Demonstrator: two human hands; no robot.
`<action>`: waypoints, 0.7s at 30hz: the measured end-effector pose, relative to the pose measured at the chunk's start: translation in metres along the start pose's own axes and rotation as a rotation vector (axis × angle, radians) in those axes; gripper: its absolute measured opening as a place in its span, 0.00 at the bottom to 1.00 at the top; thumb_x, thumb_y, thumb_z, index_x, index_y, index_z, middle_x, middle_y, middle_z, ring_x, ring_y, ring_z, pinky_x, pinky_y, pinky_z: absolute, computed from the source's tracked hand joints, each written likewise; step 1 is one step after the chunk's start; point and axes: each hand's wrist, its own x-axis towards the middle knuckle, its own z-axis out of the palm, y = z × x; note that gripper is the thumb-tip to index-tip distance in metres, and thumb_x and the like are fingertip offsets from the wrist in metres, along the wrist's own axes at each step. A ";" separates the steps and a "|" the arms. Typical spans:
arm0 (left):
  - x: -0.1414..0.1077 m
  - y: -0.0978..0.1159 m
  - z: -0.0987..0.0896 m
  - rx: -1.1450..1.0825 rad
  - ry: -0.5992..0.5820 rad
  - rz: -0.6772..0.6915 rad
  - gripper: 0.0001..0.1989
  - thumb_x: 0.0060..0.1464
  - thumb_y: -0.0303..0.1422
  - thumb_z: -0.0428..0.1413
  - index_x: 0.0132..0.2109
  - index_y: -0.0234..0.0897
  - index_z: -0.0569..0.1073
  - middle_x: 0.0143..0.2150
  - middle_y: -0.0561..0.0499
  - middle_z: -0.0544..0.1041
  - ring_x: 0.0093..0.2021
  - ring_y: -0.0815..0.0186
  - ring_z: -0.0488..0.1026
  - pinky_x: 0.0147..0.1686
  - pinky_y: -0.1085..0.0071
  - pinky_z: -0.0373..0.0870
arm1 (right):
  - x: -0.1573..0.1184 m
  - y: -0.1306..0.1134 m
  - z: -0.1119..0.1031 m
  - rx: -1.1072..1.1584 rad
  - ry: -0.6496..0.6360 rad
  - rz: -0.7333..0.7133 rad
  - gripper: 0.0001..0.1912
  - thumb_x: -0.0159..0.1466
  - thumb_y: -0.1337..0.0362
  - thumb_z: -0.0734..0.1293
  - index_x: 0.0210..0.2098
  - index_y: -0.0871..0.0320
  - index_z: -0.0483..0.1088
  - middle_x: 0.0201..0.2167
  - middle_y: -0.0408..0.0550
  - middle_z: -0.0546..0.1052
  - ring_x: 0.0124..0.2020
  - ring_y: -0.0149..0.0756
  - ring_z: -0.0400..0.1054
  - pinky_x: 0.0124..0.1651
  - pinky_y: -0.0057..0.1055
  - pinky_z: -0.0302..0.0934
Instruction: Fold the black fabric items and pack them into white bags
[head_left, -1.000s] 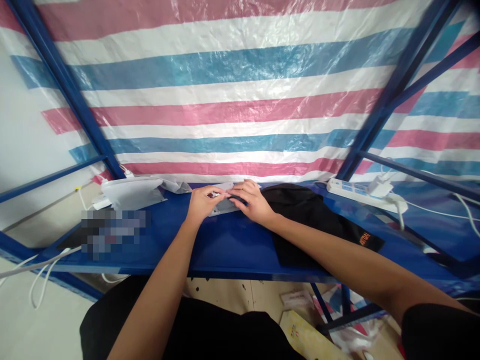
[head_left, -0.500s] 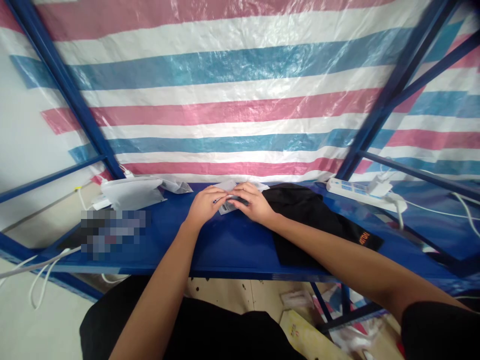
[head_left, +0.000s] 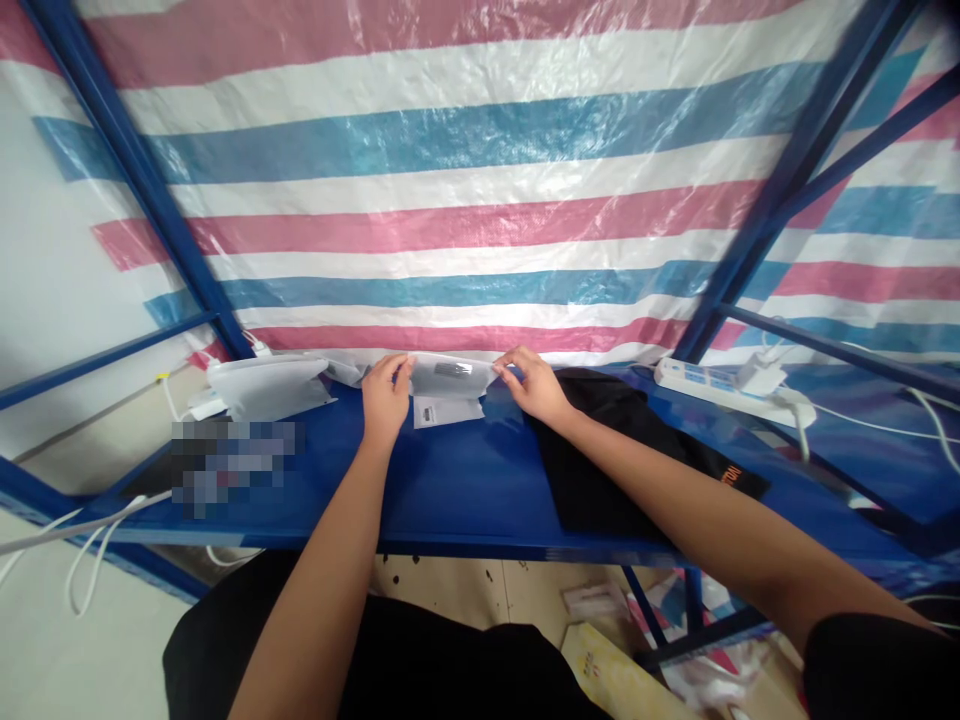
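A translucent whitish plastic bag (head_left: 487, 372) with a dark patch stretches between my two hands, its upper edge raised near the back of the blue shelf. My left hand (head_left: 386, 402) pinches the bag's left end between thumb and fingers. The other end is pinched by the fingertips of my right hand (head_left: 534, 385). Below the raised part, a pale piece (head_left: 457, 412) with a small printed label lies on the shelf; whether it belongs to the same bag I cannot tell. Black folded fabric (head_left: 581, 465) with orange lettering lies under my right forearm.
On the blue shelf (head_left: 450, 500), another pale plastic bag (head_left: 274, 385) lies at the left, close to a blurred-out patch. A white power strip (head_left: 720, 388) with plugs stands at the right. Blue metal posts frame the shelf before a striped plastic sheet (head_left: 465, 230).
My hands, close together before, have moved apart to left and right. The bag between them is now spread and raised, with its dark patch showing.
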 end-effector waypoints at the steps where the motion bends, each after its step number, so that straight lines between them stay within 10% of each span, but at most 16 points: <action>1: 0.000 -0.003 0.000 0.009 0.026 -0.056 0.14 0.74 0.40 0.55 0.46 0.38 0.83 0.42 0.47 0.85 0.41 0.59 0.81 0.48 0.65 0.74 | 0.000 0.000 0.000 0.004 -0.009 0.011 0.12 0.78 0.55 0.66 0.44 0.54 0.77 0.41 0.53 0.81 0.45 0.49 0.77 0.52 0.47 0.72; 8: -0.002 -0.010 0.003 -0.049 0.023 -0.248 0.17 0.73 0.44 0.54 0.48 0.38 0.83 0.39 0.48 0.85 0.41 0.58 0.80 0.46 0.65 0.74 | -0.002 -0.027 -0.003 0.090 -0.156 -0.074 0.15 0.79 0.59 0.64 0.60 0.51 0.78 0.51 0.54 0.81 0.52 0.47 0.78 0.57 0.47 0.74; 14: -0.005 0.000 0.010 -0.157 -0.096 -0.095 0.16 0.74 0.43 0.54 0.53 0.40 0.84 0.56 0.44 0.85 0.58 0.53 0.81 0.59 0.61 0.76 | -0.001 -0.042 0.002 0.065 -0.197 -0.156 0.16 0.77 0.62 0.64 0.58 0.50 0.80 0.56 0.56 0.80 0.57 0.50 0.76 0.61 0.53 0.74; 21: -0.007 -0.002 0.017 -0.102 -0.131 -0.032 0.15 0.74 0.40 0.54 0.53 0.39 0.83 0.55 0.43 0.85 0.56 0.54 0.82 0.56 0.61 0.78 | -0.002 -0.044 -0.001 0.054 -0.172 -0.118 0.17 0.77 0.64 0.64 0.62 0.50 0.75 0.57 0.55 0.78 0.58 0.48 0.77 0.61 0.48 0.75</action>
